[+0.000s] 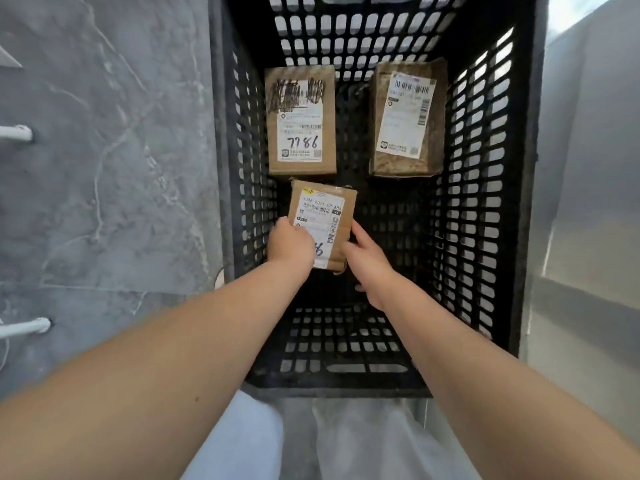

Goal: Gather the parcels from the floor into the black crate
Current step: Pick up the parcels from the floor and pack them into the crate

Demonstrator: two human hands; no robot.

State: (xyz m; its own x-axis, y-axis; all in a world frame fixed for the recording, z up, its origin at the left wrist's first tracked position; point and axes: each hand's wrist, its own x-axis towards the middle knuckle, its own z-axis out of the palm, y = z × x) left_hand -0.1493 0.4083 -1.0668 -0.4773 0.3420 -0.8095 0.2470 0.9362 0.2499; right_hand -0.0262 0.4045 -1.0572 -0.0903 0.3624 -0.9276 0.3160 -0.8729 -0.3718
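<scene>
The black slotted crate fills the middle of the head view, seen from above. Two brown cardboard parcels with white labels lie on its floor at the far end: one at the left marked with handwritten digits, one at the right. A third, smaller parcel is inside the crate nearer to me, below the left one. My left hand grips its left near corner with fingers curled over the label. My right hand holds its right near edge, fingers against the side. Whether this parcel touches the crate floor is unclear.
Grey marbled floor lies left of the crate, with white metal legs at the left edge. A pale grey surface rises right of the crate. My light trousers show at the bottom. The crate's near right floor holds nothing.
</scene>
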